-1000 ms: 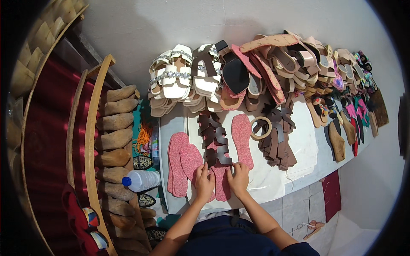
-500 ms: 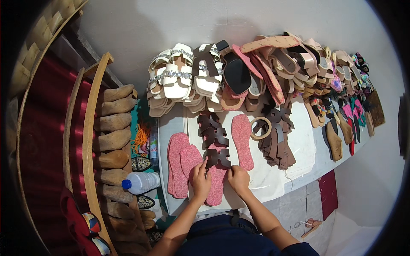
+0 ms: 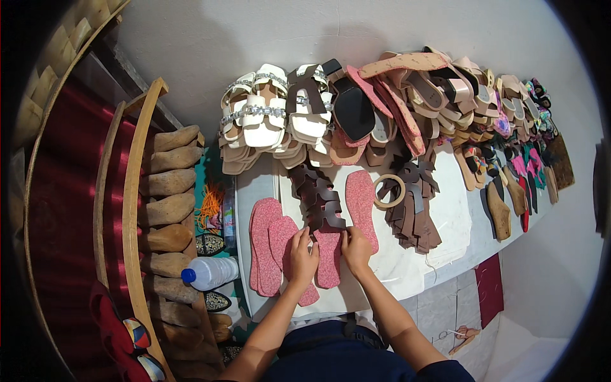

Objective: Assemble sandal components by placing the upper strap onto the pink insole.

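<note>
A dark brown cut-out shoe strap [image 3: 327, 221] lies across a pink speckled insole [image 3: 328, 261] in front of me. My left hand [image 3: 304, 254] pinches the strap's left end, and my right hand [image 3: 356, 249] pinches the right end. The fingertips are partly hidden by the strap and insole. More dark brown straps [image 3: 312, 184] run in an overlapping column beyond the held one. Pink insoles [image 3: 262, 239] lie to the left of my left hand, with another insole end below it. One pink insole [image 3: 361, 204] rests beyond my right hand.
A tape roll [image 3: 401, 191] lies by a pile of brown strips [image 3: 414, 219]. White sandals [image 3: 264, 124] and many other shoes line the wall. Left of the table [image 3: 254, 310] are a water bottle [image 3: 213, 272] and a rack of wooden shoe lasts [image 3: 168, 210].
Both hands have moved slightly away from me with the strap and the insole under it. The column of straps has shifted farther back, and another insole's end shows below my left hand.
</note>
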Demonstrator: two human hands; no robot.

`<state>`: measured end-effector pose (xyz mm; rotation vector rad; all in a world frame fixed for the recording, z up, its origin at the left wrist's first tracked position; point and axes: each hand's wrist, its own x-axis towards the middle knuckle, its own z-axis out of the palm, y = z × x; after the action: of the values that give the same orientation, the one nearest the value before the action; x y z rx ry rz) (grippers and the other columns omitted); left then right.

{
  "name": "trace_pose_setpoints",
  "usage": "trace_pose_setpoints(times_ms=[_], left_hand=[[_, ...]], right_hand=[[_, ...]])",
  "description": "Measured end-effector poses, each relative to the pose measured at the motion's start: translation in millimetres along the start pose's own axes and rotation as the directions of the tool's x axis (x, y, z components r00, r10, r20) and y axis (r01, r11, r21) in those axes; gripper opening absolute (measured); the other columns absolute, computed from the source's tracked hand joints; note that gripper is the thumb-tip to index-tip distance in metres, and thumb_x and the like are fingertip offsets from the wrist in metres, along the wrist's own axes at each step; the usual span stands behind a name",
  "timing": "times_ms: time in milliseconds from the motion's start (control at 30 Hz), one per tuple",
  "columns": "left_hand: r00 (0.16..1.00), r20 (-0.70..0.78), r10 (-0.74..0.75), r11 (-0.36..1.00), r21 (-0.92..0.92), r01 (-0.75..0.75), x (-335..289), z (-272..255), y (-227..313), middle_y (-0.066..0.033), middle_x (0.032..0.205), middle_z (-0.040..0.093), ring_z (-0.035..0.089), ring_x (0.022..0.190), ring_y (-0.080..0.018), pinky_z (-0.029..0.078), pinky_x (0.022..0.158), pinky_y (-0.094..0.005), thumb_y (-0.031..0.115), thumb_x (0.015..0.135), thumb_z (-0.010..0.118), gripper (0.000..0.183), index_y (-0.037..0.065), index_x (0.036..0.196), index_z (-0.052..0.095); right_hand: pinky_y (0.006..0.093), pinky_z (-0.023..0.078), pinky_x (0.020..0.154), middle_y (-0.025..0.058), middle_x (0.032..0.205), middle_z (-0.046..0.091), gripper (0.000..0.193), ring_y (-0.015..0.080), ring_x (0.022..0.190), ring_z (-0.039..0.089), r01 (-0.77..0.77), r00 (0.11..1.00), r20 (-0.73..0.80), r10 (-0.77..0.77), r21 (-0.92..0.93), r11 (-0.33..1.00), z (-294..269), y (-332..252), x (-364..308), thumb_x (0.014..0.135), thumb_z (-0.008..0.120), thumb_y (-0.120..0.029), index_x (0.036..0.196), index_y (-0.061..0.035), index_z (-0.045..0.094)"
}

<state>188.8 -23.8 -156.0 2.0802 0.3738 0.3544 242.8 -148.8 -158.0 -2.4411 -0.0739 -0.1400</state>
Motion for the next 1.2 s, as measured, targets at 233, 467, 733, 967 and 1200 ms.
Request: trace_pose_setpoints(times_ms=[233,467,733,967,1200], left_hand=[[0.999,0.035,0.022,0.993,0.112,-0.026,4,7,8,-0.0180,0.116,0.040,0.045,0.103,-0.0309,0.040,0.085,-0.0331,0.002,0.070,0.055,0.049,-0.004,0.116,0.039],[1.000,-0.019,0.025,0.990,0.137,-0.022,11,17,9,-0.0191,0.115,0.041,0.042,0.106,-0.0327,0.035,0.089,-0.0341,0.005,0.070,0.056,0.049,-0.006,0.115,0.039],[0.996,-0.083,0.018,0.987,0.159,-0.005,25,25,14,-0.0195,0.112,0.044,0.044,0.104,-0.0315,0.036,0.088,-0.0336,0.005,0.069,0.057,0.047,-0.006,0.112,0.043],[0.984,-0.173,-0.046,0.984,0.164,0.075,8,42,6,-0.0203,0.111,0.044,0.044,0.103,-0.0322,0.037,0.087,-0.0345,0.005,0.069,0.056,0.053,-0.006,0.117,0.036],[0.948,-0.002,-0.318,0.948,-0.022,0.318,-2,44,0,-0.0182,0.103,0.052,0.052,0.093,-0.0282,0.040,0.083,-0.0351,0.012,0.070,0.054,0.050,-0.005,0.114,0.040]], right_hand=[[0.0397,0.042,0.058,0.0156,0.073,0.056,0.011,0.0319,0.066,0.055,0.030,0.999,-0.029,-0.030,0.003,1.000,12,5,19,0.076,0.052,-0.013,0.079,-0.0032,0.056],[0.0406,0.044,0.059,0.0148,0.076,0.056,0.012,0.0324,0.068,0.055,0.110,0.994,0.021,-0.109,-0.021,0.994,17,17,33,0.076,0.050,-0.014,0.078,-0.0031,0.055],[0.0417,0.043,0.061,0.0181,0.076,0.057,0.014,0.0342,0.069,0.055,0.109,0.990,0.091,-0.110,0.014,0.994,13,14,56,0.076,0.051,-0.014,0.077,-0.0014,0.056],[0.0423,0.042,0.064,0.0227,0.076,0.056,0.018,0.0363,0.071,0.055,0.134,0.957,0.250,-0.150,0.083,0.988,1,21,45,0.074,0.052,-0.013,0.082,0.0026,0.056],[0.0393,0.043,0.067,0.0228,0.080,0.055,0.029,0.0348,0.075,0.054,0.113,0.950,0.262,-0.171,0.224,0.968,5,20,20,0.067,0.056,-0.007,0.093,0.0060,0.055]])
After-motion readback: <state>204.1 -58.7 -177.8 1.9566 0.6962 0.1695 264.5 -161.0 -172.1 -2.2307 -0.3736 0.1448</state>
